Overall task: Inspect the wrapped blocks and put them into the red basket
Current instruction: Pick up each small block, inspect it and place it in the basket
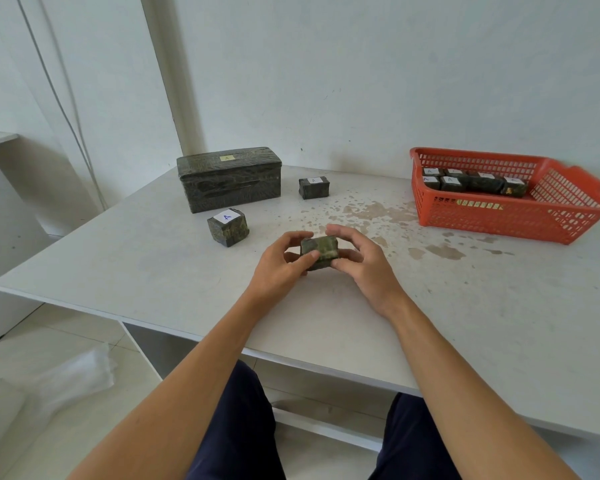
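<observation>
The wrapped block (319,252) is held low over the worktop (153,271), near its front middle and well apart from the red basket (482,216) at the right. No label is seen on it, so a face could be missed if turning is cut short, and the slick-looking wrap could be let slip. It is pinched at opposite ends by the left grip (281,263) and right grip (364,258), both with fingers curled closely round it.

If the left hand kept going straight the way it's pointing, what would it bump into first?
The left hand meets the wrapped block it holds, then likely the right hand gripping the other side; depth beyond is unclear.
</observation>
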